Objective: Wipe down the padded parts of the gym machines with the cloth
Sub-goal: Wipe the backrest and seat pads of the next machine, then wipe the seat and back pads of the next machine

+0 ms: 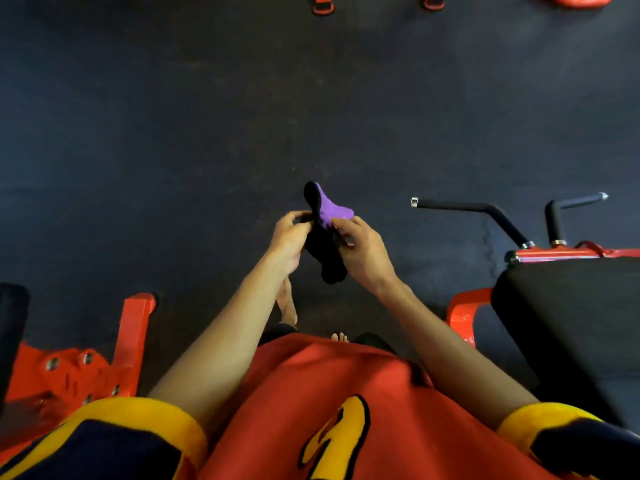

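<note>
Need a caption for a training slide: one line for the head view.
Left hand and right hand grip a black-and-purple cloth above the dark floor, a black padded seat at right.

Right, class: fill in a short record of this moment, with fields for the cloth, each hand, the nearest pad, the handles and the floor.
cloth: black and purple cloth, bunched, held in the air
left hand: left hand pinches the cloth's left side
right hand: right hand grips its right side
nearest pad: black pad at the right, untouched
handles: two black handles beyond the pad
floor: dark floor below the hands
</note>
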The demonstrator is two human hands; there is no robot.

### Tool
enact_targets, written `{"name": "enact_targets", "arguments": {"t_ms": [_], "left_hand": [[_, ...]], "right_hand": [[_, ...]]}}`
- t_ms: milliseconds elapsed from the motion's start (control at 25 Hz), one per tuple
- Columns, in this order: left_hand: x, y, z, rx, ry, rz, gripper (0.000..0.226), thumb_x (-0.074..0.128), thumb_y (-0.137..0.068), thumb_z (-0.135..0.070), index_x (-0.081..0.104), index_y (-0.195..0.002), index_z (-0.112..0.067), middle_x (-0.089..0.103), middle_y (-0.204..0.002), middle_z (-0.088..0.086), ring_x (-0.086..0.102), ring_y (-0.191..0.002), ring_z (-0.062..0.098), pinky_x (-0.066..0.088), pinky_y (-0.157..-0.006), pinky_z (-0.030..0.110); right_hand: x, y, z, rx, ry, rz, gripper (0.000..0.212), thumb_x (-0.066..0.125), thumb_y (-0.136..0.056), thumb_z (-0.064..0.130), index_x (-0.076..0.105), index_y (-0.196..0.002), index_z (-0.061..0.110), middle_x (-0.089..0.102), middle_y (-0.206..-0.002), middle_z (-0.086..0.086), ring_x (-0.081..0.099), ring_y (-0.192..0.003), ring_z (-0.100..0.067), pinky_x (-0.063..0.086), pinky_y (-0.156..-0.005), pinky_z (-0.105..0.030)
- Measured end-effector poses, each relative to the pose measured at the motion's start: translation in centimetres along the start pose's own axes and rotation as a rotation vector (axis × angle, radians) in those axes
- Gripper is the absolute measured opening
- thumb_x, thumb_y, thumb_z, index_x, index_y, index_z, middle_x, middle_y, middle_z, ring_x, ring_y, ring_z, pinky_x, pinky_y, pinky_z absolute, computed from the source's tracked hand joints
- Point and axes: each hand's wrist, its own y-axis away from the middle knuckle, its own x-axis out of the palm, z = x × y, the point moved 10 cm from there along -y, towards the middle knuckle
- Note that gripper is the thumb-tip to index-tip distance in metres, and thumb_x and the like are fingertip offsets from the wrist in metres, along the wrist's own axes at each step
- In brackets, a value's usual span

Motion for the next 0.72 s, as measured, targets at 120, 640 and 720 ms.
{"name": "enact_targets", "arguments": {"t_ms": [120, 640, 720], "left_hand": [[2.1, -4.9, -5.5, -0.031, -0.108, 0.124, 0.024, 0.054, -0.094, 0.001, 0.071, -0.089, -0.015, 0.072, -0.086, 0.008, 0.067, -0.08, 0.02, 0.05, -0.066, 0.027], [12.4, -23.8, -29.7, 0.473, -0.966, -0.047, 0.014, 0.072, -0.091, -0.042, 0.072, -0.101, -0.033, 0.04, -0.129, 0.005, 0.033, -0.123, 0.029, 0.034, -0.111, 0.038], [16.2, -26.8, -31.9, 0.547, -0.951, 0.006, 0.016, 0.072, -0.092, -0.037, 0.073, -0.105, -0.028, 0.048, -0.125, 0.003, 0.04, -0.121, 0.025, 0.038, -0.104, 0.032]], "right_hand": [[-0.4, -5.4, -0.3, 0.084, -0.107, -0.055, 0.04, 0.065, -0.089, -0.004, 0.065, -0.118, 0.024, 0.064, -0.101, 0.012, 0.067, -0.095, -0.008, 0.059, -0.087, -0.036], [-12.1, -28.4, -4.0, 0.354, -0.135, -0.6, 0.012, 0.058, -0.101, 0.021, 0.058, -0.112, 0.024, 0.064, -0.113, 0.012, 0.064, -0.104, -0.009, 0.053, -0.088, -0.039], [-14.3, -32.3, -5.8, 0.349, -0.149, -0.612, 0.011, 0.057, -0.101, 0.021, 0.057, -0.112, 0.025, 0.064, -0.114, 0.011, 0.064, -0.106, -0.009, 0.054, -0.089, -0.041]]}}
